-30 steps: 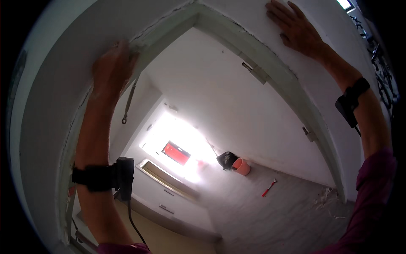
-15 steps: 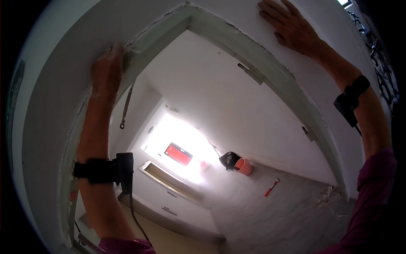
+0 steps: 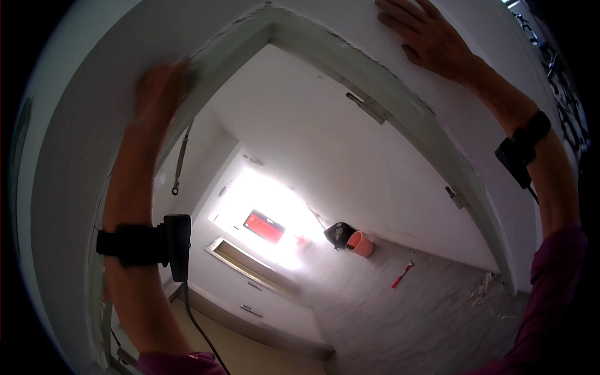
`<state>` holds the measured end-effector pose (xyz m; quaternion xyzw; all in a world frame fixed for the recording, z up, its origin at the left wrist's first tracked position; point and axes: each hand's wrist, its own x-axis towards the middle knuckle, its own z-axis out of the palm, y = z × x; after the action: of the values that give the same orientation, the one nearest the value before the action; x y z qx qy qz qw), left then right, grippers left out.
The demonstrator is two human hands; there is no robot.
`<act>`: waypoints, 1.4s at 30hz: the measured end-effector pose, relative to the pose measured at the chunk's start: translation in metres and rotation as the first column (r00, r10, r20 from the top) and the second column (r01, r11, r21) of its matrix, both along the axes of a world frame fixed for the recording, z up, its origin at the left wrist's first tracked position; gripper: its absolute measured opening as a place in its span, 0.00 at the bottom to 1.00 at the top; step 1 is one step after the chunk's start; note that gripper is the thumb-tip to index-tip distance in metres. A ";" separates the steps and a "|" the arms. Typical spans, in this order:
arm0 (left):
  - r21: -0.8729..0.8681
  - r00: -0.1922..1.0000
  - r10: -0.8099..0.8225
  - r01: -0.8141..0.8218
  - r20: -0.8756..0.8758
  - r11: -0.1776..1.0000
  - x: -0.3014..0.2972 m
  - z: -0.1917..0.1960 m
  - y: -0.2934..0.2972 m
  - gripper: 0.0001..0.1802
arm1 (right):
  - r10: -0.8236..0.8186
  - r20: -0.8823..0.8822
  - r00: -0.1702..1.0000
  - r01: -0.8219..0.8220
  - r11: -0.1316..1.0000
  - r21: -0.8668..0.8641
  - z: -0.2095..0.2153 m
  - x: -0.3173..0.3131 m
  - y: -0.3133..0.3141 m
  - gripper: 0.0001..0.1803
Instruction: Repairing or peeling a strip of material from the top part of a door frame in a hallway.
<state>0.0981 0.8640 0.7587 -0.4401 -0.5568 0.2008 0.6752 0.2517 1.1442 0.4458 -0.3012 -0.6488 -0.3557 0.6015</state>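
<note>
My left hand [image 3: 160, 90] is curled into a fist at the upper left of a pale green-grey door frame [image 3: 275, 32]. Motion smears its fingers, and whatever they hold, if anything, cannot be made out. Along the seam between frame and white wall [image 3: 100, 75] runs a rough, cracked edge. Higher up on the right, my right hand [image 3: 431, 40] lies flat against the wall with its fingers stretched out, some way off the frame. A black strapped device sits on each forearm.
Through the doorway, a pink bucket [image 3: 360, 244] stands beside a black bag [image 3: 339, 235] on the grey floor. A red-handled tool [image 3: 403, 275] lies nearby, with pale debris [image 3: 487, 289] by the frame's foot. Metal hinges [image 3: 369, 107] project from the frame. A metal rod [image 3: 180, 164] hangs at left.
My left forearm has shifted slightly left, and the left fist is more blurred, still beside the frame's edge. My right hand stays flat on the wall. The view has moved a little.
</note>
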 end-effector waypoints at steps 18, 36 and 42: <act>-0.110 0.982 -0.081 0.062 -0.174 0.992 -0.003 0.008 0.006 0.08 | 0.003 0.011 1.000 -0.003 1.000 -0.031 0.001 0.000 0.004 0.34; -0.112 0.939 -0.227 0.204 -0.260 0.973 -0.021 0.002 0.008 0.05 | 0.037 0.029 0.999 -0.036 0.999 -0.040 -0.003 0.000 0.008 0.33; -0.005 0.958 0.053 -0.057 -0.283 0.998 -0.006 0.012 0.029 0.08 | 0.054 0.029 0.998 -0.053 0.998 -0.021 -0.002 0.000 0.006 0.33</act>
<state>0.0925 0.8929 0.7707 -0.3956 -0.4655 0.2837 0.7391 0.2517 1.1499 0.4443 -0.2844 -0.6689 -0.3372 0.5983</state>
